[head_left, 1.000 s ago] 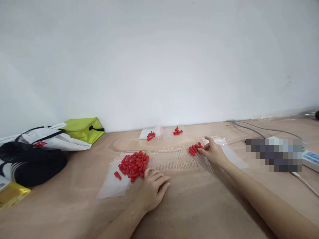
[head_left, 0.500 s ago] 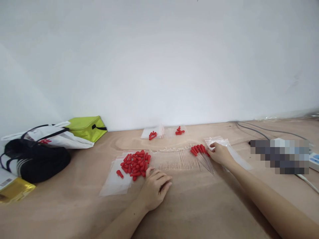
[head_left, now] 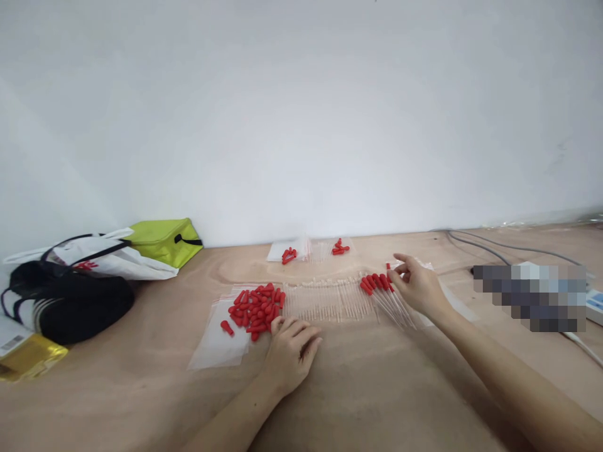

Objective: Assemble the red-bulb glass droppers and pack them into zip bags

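Observation:
My left hand (head_left: 289, 355) rests on the table at the lower right edge of a heap of red rubber dropper bulbs (head_left: 257, 307). Its fingers are loosely bent and apart, with nothing seen in them. Clear dropper tubes (head_left: 325, 301) lie side by side in a row beyond it. At the row's right end, several droppers with red bulbs (head_left: 377, 282) fan out, tubes toward me. Just right of these hovers my right hand (head_left: 417, 289), fingers apart. A small red bit shows by its fingertips; I cannot tell what it belongs to.
Flat zip bags (head_left: 214, 339) lie under the heap, and another bag (head_left: 455, 301) lies beneath my right hand. Farther back are more bulbs (head_left: 289, 255) on bags. Bags and a black cap-like item (head_left: 85, 307) stand left; cables (head_left: 518, 250) and a blurred-out object lie right.
My right hand has lifted slightly up and right, its fingers opening off the rightmost red-bulbed dropper. The fanned tubes have swung to the right. My left hand has shifted slightly left.

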Demonstrator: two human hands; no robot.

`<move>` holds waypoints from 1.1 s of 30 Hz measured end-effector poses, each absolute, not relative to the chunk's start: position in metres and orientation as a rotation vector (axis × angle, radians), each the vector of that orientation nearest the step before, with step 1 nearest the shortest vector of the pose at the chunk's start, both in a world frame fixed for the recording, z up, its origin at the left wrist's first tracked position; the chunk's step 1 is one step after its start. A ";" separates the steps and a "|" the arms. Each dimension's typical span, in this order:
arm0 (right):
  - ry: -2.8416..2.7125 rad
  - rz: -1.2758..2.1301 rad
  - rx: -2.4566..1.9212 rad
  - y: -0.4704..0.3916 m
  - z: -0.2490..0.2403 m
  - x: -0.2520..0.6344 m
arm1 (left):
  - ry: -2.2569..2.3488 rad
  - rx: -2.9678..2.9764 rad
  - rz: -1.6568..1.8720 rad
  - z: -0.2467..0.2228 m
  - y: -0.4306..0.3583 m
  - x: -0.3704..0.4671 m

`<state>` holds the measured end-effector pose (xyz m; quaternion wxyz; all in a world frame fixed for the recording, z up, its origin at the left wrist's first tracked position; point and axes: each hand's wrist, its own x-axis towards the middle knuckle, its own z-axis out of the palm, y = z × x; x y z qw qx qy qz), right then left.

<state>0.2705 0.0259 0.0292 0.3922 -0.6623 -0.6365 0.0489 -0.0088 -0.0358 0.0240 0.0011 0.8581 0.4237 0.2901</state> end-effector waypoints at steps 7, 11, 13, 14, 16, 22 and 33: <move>-2.296 -0.009 -1.054 -0.035 0.003 0.216 | 1.772 2.610 1.037 0.017 -0.028 -0.018; -2.274 0.252 -1.036 -0.043 -0.007 0.209 | 1.876 2.605 0.979 0.020 -0.017 -0.018; -2.242 0.380 -1.034 -0.041 -0.006 0.210 | 1.937 2.590 0.891 0.024 -0.009 -0.014; -2.229 0.423 -1.036 -0.040 -0.005 0.211 | 1.971 2.572 0.827 0.027 -0.003 -0.011; -2.215 0.468 -1.054 -0.037 -0.003 0.211 | 2.056 2.498 0.685 0.031 0.007 -0.002; -2.219 0.532 -1.077 -0.036 -0.005 0.210 | 2.259 2.259 0.403 0.038 0.029 0.026; -2.224 0.539 -1.065 -0.034 -0.006 0.208 | 2.332 2.171 0.265 0.042 0.044 0.042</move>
